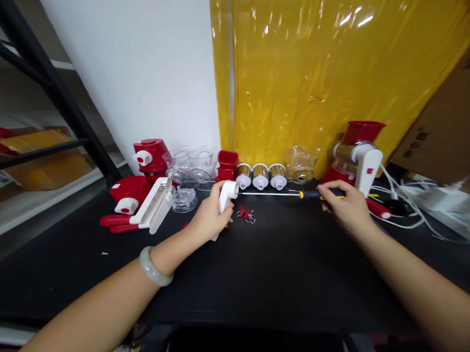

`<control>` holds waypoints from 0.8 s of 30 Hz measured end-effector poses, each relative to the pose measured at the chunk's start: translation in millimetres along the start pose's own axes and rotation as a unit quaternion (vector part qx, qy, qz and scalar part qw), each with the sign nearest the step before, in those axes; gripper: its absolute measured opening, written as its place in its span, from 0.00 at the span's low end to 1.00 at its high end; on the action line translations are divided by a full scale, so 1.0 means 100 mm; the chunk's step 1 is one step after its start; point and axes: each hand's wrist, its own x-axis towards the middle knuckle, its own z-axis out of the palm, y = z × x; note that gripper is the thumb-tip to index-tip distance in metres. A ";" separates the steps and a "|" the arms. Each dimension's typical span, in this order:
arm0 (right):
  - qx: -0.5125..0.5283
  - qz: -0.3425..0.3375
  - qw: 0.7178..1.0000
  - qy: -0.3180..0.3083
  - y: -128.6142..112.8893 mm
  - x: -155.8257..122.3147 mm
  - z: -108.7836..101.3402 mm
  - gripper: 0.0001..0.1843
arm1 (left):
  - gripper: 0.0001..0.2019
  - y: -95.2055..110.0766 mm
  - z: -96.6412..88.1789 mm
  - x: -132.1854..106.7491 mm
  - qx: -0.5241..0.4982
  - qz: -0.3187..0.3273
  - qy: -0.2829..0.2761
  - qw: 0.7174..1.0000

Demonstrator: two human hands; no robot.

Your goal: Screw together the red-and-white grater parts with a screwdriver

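My left hand point(209, 216) is closed round a white plastic housing part point(227, 193), held upright on the black table point(278, 265). My right hand point(344, 203) grips the black-and-yellow handle of a long screwdriver point(273, 194). The shaft lies level and its tip meets the side of the white part. Small red and silver screws point(245, 214) lie on the table just right of my left hand. A pale bangle sits on my left wrist.
Red and white grater parts point(141, 203) lie at the left, clear cups point(193, 161) and three metal drum blades point(260, 175) stand along the back. An assembled red-and-white grater point(357, 154) stands behind my right hand, with white cables point(411, 208) to its right. Yellow plastic sheet point(331, 71) hangs behind.
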 end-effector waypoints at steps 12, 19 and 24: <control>0.008 -0.044 0.999 -0.025 0.09 0.09 0.22 0.19 | 0.29 -0.04 0.04 0.07 -0.221 -0.023 0.018 0.975; 0.026 -0.036 0.999 -0.016 0.16 0.07 0.19 0.18 | 0.29 -0.03 0.05 0.04 -0.243 -0.003 0.020 0.970; 0.001 -0.030 0.999 -0.015 0.11 0.04 0.16 0.19 | 0.28 -0.05 0.05 0.04 -0.243 0.006 0.017 0.970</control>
